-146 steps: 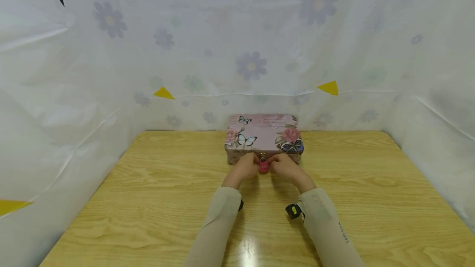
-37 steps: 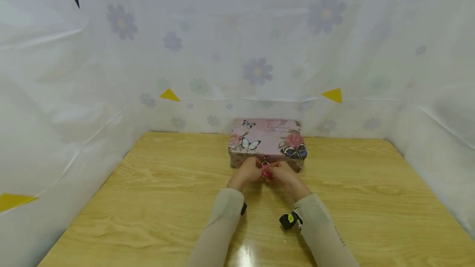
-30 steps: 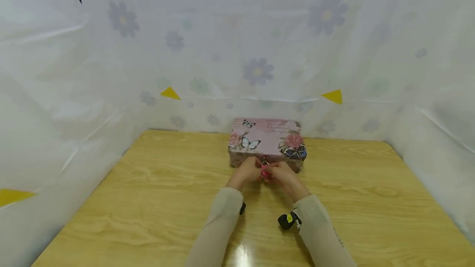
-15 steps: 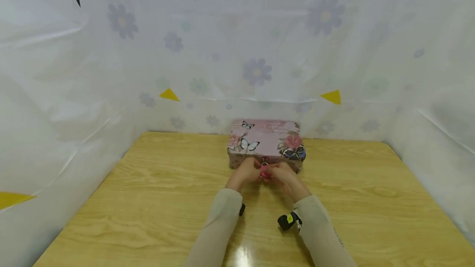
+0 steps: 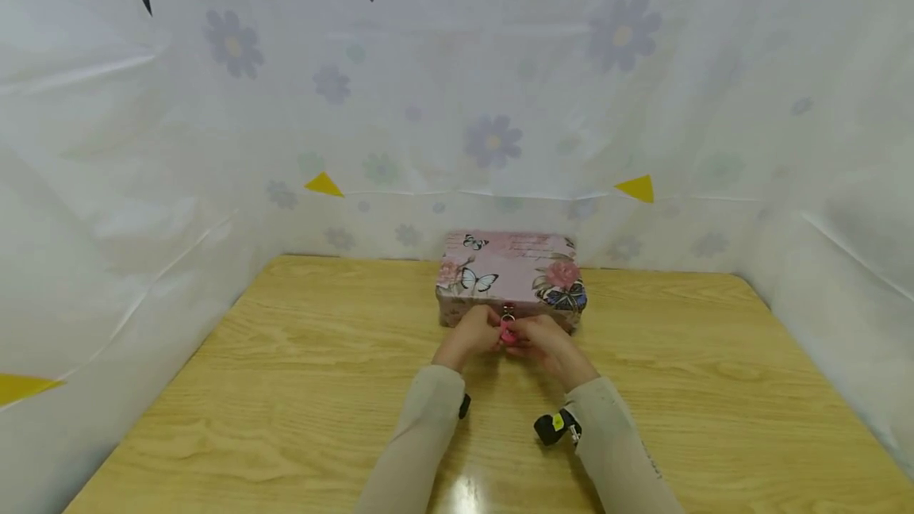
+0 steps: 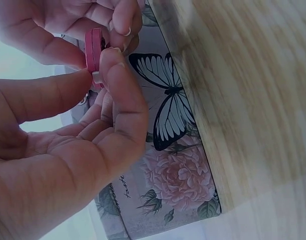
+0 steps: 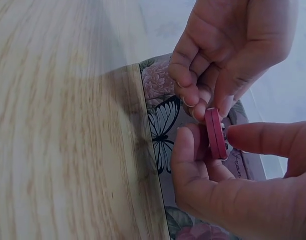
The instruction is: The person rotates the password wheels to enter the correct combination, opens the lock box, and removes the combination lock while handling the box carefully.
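A small pink combination padlock (image 5: pixel 508 331) hangs by its shackle from the front clasp of a pink tin box (image 5: pixel 510 264) printed with butterflies and roses. The left hand (image 5: pixel 471 337) pinches the padlock's side between thumb and forefinger. From the other side, the right hand (image 5: pixel 548 343) grips it with thumb and bent fingers, covering part of its front. In the right wrist view the padlock body (image 7: pixel 215 135) appears edge-on, small dials showing beside the right thumb. The left wrist view shows both hands' fingertips meeting around the padlock (image 6: pixel 94 50).
The box lid is down, and the box stands at the back of the wood-grain table (image 5: pixel 307 387). Behind it hangs a white flowered curtain (image 5: pixel 400 101), with white sheeting at both sides. A black wrist camera (image 5: pixel 551 427) juts inward from the right sleeve.
Earlier, the fingers flanked the padlock and left its front showing; now the right thumb and fingers overlap it. Over the last second the hands keep nearly the same place. The head view has shifted slightly.
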`<action>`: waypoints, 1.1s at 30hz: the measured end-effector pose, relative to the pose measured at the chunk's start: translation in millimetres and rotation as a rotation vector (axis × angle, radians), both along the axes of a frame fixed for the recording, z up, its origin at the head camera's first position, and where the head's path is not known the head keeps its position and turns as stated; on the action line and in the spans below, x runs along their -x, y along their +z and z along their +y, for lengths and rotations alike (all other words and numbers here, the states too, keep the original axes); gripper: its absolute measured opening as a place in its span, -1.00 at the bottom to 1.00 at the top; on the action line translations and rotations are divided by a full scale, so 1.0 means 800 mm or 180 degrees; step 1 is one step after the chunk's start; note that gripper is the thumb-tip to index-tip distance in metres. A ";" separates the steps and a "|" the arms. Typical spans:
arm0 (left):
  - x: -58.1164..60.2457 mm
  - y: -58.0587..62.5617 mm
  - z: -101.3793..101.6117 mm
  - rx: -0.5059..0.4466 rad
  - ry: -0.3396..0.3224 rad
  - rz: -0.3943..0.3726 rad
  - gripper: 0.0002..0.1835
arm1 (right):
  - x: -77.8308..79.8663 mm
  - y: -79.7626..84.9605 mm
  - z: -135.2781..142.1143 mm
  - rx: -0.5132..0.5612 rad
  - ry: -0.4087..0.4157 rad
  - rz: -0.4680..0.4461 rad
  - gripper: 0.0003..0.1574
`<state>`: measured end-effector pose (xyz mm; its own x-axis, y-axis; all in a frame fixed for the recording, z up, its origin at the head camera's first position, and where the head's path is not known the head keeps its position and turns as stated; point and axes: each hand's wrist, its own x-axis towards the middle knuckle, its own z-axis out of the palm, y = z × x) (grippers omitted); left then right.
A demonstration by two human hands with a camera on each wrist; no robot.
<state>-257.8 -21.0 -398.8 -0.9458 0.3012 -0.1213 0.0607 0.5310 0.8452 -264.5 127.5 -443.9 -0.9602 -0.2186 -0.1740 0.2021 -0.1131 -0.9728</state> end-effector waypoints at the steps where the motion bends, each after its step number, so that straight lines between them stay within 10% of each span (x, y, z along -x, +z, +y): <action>1: 0.000 0.000 0.000 -0.0002 0.0007 -0.0014 -0.94 | -0.002 0.003 0.000 -0.0033 0.0010 -0.0002 -0.75; 33: -0.003 -0.003 0.002 -0.0216 0.0059 -0.0127 -0.92 | -0.020 0.029 -0.007 -0.0258 0.0059 -0.0048 -0.65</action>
<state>-255.1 -19.6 -401.0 -0.9461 0.2925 -0.1390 0.0168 0.4730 0.8809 -248.2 121.7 -421.0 -0.9532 -0.2210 -0.2064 0.2182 -0.0301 -0.9754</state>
